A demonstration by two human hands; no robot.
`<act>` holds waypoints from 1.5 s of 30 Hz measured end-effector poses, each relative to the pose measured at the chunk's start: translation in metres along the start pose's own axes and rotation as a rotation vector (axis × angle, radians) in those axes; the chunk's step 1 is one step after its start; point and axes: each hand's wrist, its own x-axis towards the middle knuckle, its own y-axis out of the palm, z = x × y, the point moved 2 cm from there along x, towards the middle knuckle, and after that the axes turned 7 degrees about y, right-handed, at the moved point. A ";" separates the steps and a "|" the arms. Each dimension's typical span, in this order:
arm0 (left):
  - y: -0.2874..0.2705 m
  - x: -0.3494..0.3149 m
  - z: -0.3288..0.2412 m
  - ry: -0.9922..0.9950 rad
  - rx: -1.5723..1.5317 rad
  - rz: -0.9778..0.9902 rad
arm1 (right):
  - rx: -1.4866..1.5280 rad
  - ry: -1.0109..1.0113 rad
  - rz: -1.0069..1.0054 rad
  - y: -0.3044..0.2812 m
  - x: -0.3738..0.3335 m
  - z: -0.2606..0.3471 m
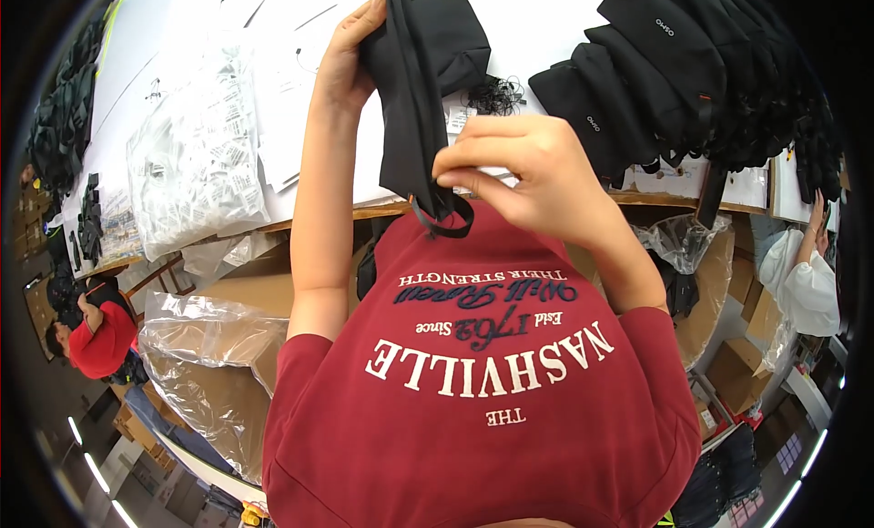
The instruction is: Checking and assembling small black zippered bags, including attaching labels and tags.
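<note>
One black fabric pouch [405, 118] is extending over the near edge of the white table [537, 27], its strap loop [446, 230] overlapping the dark red shirt [473, 455]. The left hand [353, 53] is gripping its far end. The right hand [528, 164] is holding thumb and fingertips nearly together at its side; whether they are pinching it, I cannot tell.

This looks like a workshop. A long white bench [214, 14] has a big heap of black bags [655, 64], all much alike. A clear plastic sack [196, 146] full of little white things sits there too. Big cardboard boxes [214, 378] stand below. Other people, one in a red top [105, 341], are around, and long bright lights [96, 474] shine.
</note>
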 end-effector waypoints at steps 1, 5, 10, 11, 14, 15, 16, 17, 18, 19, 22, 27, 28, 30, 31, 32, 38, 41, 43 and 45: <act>-0.028 -0.001 0.008 -0.001 0.036 0.016 | 0.040 -0.015 0.059 0.001 -0.001 0.002; -0.006 -0.001 -0.003 -0.099 0.190 -0.028 | 0.011 0.063 0.117 -0.001 -0.005 -0.007; 0.082 -0.024 -0.046 0.033 0.073 -0.444 | 0.167 0.235 -0.083 -0.004 -0.005 -0.014; 0.088 -0.032 -0.048 0.036 0.074 -0.442 | 0.173 0.256 -0.081 -0.002 -0.007 -0.024; 0.098 -0.064 -0.054 -0.027 -0.178 -0.513 | 0.720 0.529 -0.035 -0.002 -0.013 -0.048; 0.109 -0.072 -0.059 0.067 -0.122 -0.286 | 0.922 0.642 -0.045 -0.002 -0.015 -0.059; 0.111 -0.083 -0.063 0.142 0.065 -0.225 | 1.034 0.762 -0.054 -0.005 -0.018 -0.066; 0.115 -0.093 -0.068 0.216 0.249 -0.165 | 1.145 0.885 -0.060 -0.006 -0.021 -0.070; 0.120 -0.101 -0.072 0.155 0.552 -0.144 | 1.103 0.951 -0.065 -0.007 -0.023 -0.067; 0.117 -0.103 -0.077 0.298 0.791 -0.060 | 1.102 0.950 -0.066 -0.007 -0.023 -0.069; 0.117 -0.116 -0.074 0.428 1.195 -0.077 | 1.258 1.158 0.159 0.004 -0.032 -0.079; 0.115 -0.133 -0.066 0.170 0.760 -0.284 | 0.604 0.580 0.091 0.002 -0.028 -0.083; 0.117 -0.134 -0.062 0.153 0.692 -0.317 | 0.769 0.526 0.047 -0.007 -0.023 -0.067; 0.119 -0.133 -0.055 0.156 0.639 -0.327 | 0.911 0.340 0.006 -0.007 -0.019 -0.059; 0.129 -0.127 -0.053 0.153 0.634 -0.313 | 0.906 0.343 -0.008 -0.007 -0.020 -0.057; 0.144 -0.124 -0.055 0.195 0.543 -0.340 | 0.695 0.265 -0.088 -0.007 -0.017 -0.053; 0.126 -0.133 -0.050 0.455 0.566 -0.230 | 0.525 0.125 -0.158 -0.025 -0.014 -0.056; 0.115 -0.129 -0.043 0.482 0.533 -0.133 | 0.423 0.287 0.048 -0.043 -0.021 -0.051; 0.117 -0.128 -0.041 0.418 0.587 -0.175 | 0.347 0.323 0.169 -0.053 -0.026 -0.047; 0.111 -0.131 -0.034 0.365 0.633 -0.120 | 0.335 0.400 0.192 -0.061 -0.028 -0.038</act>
